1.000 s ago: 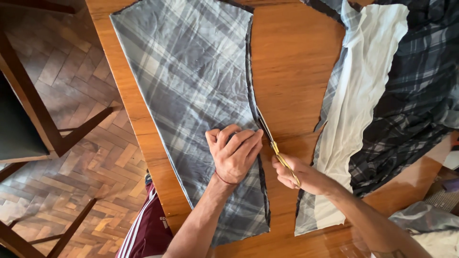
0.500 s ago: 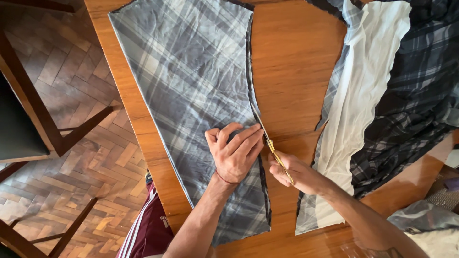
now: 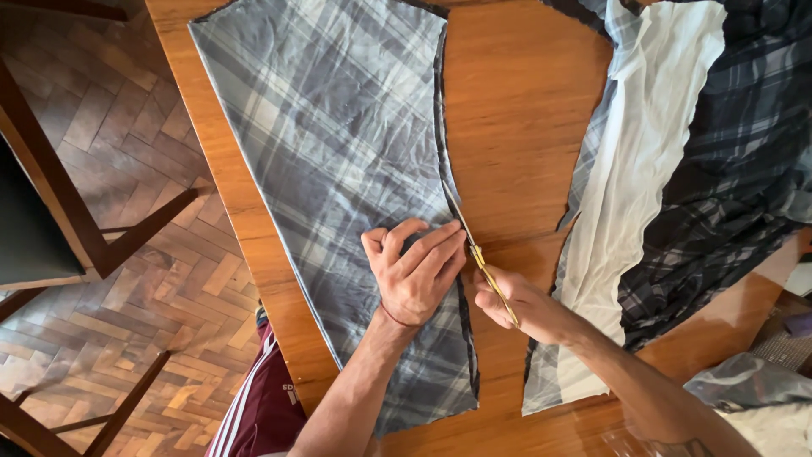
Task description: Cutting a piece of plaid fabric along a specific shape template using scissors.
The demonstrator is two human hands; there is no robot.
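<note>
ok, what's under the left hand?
The left hand lies flat on the grey plaid fabric panel, which rests on the wooden table. The cloth beneath the palm is hidden. Beside it, the right hand holds scissors at the panel's edge.

The right hand (image 3: 526, 306) hides the scissors' (image 3: 480, 258) handles, and the dark plaid cloth (image 3: 727, 169) runs off the table's (image 3: 524, 110) right edge.

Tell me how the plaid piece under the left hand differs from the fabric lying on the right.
The cut plaid piece lies flat in a single layer; the fabric on the right is bunched and folded. The cut piece shows only grey plaid; the right fabric also shows a white layer and darker plaid. Both rest on the wooden table.
</note>
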